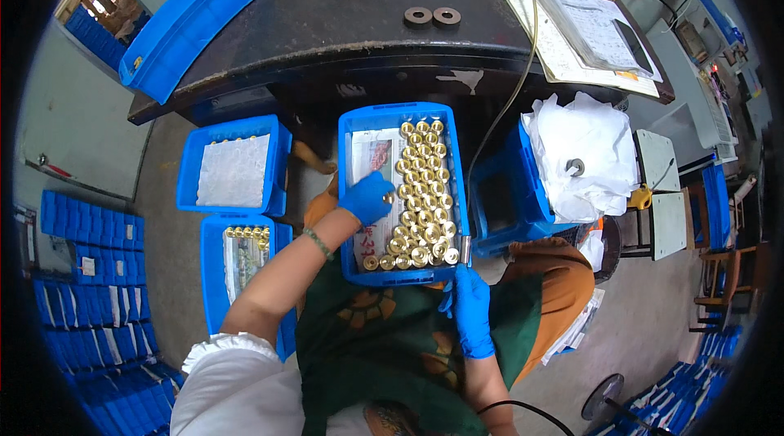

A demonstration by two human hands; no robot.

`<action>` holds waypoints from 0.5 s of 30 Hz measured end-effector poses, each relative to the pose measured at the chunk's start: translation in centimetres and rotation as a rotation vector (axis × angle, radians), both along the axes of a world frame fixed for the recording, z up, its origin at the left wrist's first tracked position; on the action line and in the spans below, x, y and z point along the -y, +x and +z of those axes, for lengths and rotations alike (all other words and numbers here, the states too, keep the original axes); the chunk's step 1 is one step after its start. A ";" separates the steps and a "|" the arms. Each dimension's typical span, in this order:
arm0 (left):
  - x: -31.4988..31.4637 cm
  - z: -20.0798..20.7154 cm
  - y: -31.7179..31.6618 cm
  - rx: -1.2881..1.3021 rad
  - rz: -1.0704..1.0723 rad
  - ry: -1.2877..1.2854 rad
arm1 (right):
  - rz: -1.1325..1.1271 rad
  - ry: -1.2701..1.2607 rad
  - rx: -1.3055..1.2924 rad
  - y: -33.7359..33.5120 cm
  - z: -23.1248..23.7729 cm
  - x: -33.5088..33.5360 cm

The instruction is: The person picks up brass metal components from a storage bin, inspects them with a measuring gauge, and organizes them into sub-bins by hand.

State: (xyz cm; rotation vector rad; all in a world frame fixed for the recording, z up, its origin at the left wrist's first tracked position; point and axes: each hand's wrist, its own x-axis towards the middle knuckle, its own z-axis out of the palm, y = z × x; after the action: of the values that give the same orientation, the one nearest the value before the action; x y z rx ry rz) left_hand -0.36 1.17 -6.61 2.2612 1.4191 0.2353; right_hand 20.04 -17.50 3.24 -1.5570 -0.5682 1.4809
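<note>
A blue plastic tray sits in front of me, lined with printed paper. Rows of round brass fittings stand on its right side and along its near edge. Over the papered left part, my left hand, in a blue glove, is closed in a pinch; a small brass fitting shows at its fingertips. My right hand, also gloved, is at the tray's near right corner. It is closed around the lower end of a slim metal nozzle, which a thin hose seems to feed; the fingers partly hide the grip.
Behind the tray is a dark table bearing two dark rings, papers and a long blue bin. Paper-covered blue trays stand left. A blue crate with white sheets is at right. The hose hangs between.
</note>
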 end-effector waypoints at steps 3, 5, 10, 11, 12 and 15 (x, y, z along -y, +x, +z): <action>2.7 -0.9 -0.5 0.043 -0.164 0.008 | -0.023 0.030 -0.032 -0.1 -0.5 -0.5; 3.1 -1.7 -0.7 0.079 -0.181 -0.225 | 0.016 0.013 -0.044 -0.3 -0.5 -0.7; -1.5 2.1 1.9 0.156 -0.090 0.039 | 0.032 0.020 -0.045 -0.1 -0.8 -0.5; -2.9 2.8 3.1 0.308 -0.087 0.163 | 0.014 0.018 -0.046 -0.1 -0.9 -0.6; -4.6 3.1 4.3 0.296 -0.145 0.295 | -0.005 0.016 -0.050 -0.1 -1.0 -0.6; -8.6 2.7 7.4 0.169 -0.221 0.329 | 0.011 0.030 -0.057 0.2 -0.9 -0.5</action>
State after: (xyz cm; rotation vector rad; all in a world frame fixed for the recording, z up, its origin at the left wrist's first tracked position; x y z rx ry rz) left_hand 7.04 9.82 -3.89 2.5653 1.0971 0.6101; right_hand 20.19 -17.00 2.30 -1.4865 -0.5640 1.5134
